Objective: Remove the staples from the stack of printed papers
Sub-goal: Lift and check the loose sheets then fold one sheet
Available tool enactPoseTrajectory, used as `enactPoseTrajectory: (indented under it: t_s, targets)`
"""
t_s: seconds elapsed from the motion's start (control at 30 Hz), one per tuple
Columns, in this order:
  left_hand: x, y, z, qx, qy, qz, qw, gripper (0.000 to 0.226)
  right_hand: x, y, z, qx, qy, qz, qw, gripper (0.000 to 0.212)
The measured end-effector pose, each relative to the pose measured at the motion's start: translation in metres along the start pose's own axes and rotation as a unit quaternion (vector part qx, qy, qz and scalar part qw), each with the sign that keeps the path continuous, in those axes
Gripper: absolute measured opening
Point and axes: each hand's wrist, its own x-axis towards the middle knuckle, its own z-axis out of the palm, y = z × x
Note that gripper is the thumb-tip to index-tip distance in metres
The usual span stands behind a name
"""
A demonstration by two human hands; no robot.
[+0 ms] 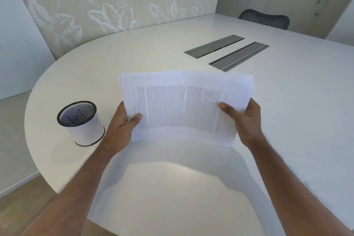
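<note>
We hold the stack of printed papers (183, 105) up above the white table (287, 101) with both hands, our left hand (122, 126) pinching its left edge with the thumb on the top sheet and our right hand (243, 119) pinching the right edge the same way, the text running sideways; we can make out no staples. To the left a black mesh pen cup (81, 122) wrapped in white paper stands on the table, and farther off lie two grey cable hatches (227, 51), with a dark mesh chair (265, 18) beyond the far edge.

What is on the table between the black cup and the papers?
Only the left hand, gripping the papers beside the mesh cup, in the head view.
</note>
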Motion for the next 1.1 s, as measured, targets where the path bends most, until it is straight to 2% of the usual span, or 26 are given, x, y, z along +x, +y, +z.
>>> enactPoseTrajectory:
  t_s: [0.17,0.3,0.4,0.5,0.57,0.6,0.63,0.7,0.77,0.83,0.87,0.93,1.03,1.1]
  targets:
    - [-0.001,-0.006,0.005,0.026,0.043,0.023,0.998,0.041,-0.004,0.008,0.008,-0.005,-0.009,0.005,1.0,0.02]
    - [-0.005,-0.014,0.011,0.087,0.027,0.015,0.996,0.039,-0.012,0.019,0.006,-0.006,-0.029,0.027,0.999,0.02]
    - [0.0,-0.002,0.006,0.146,0.033,0.042,0.988,0.034,-0.009,0.017,0.001,-0.028,-0.02,0.013,0.999,0.033]
    - [0.016,0.036,-0.006,0.221,0.023,0.095,0.97,0.02,0.014,-0.013,-0.012,0.0,0.03,-0.066,0.997,0.047]
    - [0.027,0.068,-0.012,0.283,0.005,0.116,0.952,0.021,0.029,-0.039,-0.023,-0.019,0.039,-0.127,0.991,0.055]
    - [0.032,0.084,-0.013,0.323,-0.002,0.131,0.937,0.018,0.035,-0.051,-0.026,-0.086,0.024,-0.161,0.983,0.057]
    - [0.036,0.098,-0.012,0.358,-0.011,0.148,0.922,0.013,0.039,-0.062,-0.025,-0.166,-0.008,-0.191,0.967,0.059]
    - [0.042,0.123,-0.006,0.41,-0.039,0.187,0.892,0.009,0.043,-0.074,-0.014,-0.271,-0.094,-0.193,0.938,0.06]
    - [0.049,0.141,0.002,0.448,-0.06,0.217,0.865,0.008,0.043,-0.075,0.002,-0.308,-0.136,-0.179,0.925,0.049]
    - [0.057,0.151,0.004,0.461,-0.057,0.235,0.854,0.009,0.042,-0.067,0.012,-0.273,-0.135,-0.155,0.94,0.024]
    - [0.06,0.153,0.002,0.447,-0.047,0.236,0.862,0.009,0.041,-0.062,0.014,-0.237,-0.133,-0.139,0.952,0.016]
    - [0.065,0.151,-0.011,0.365,-0.007,0.223,0.904,0.015,0.037,-0.052,0.017,-0.181,-0.118,-0.109,0.97,0.014]
    - [0.068,0.137,-0.02,0.153,0.065,0.173,0.971,0.033,0.028,-0.038,0.019,-0.107,-0.1,-0.066,0.987,0.008]
    - [0.067,0.119,-0.009,0.018,0.075,0.126,0.989,0.039,0.022,-0.03,0.022,-0.061,-0.078,-0.046,0.994,0.009]
